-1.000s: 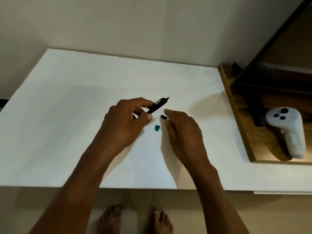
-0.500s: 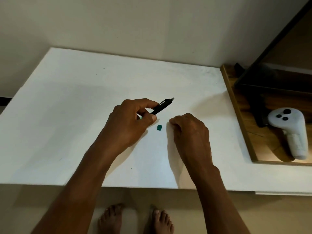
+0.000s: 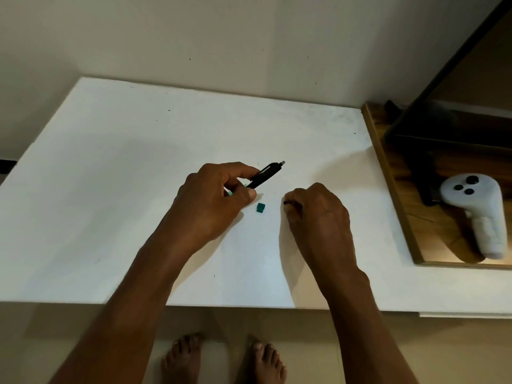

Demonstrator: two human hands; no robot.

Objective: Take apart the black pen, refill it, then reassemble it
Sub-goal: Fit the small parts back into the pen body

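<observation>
My left hand (image 3: 210, 200) grips the black pen body (image 3: 266, 175) between thumb and fingers, the clicker end pointing up and to the right. A bit of teal shows under the thumb. My right hand (image 3: 318, 217) rests curled on the white table (image 3: 110, 189), fingers closed on a small black pen part (image 3: 286, 202) whose tip peeks out at the left. A small teal piece (image 3: 260, 207) lies on the table between the two hands.
A wooden tray (image 3: 388, 173) sits at the right edge of the table, holding a white controller (image 3: 476, 206) and a dark object (image 3: 443, 139). A wall runs behind the table. Bare feet (image 3: 221, 358) show below the table's front edge.
My right hand has curled shut around the small black part and settled on the table, slightly to the right. The left hand and pen body have barely moved.
</observation>
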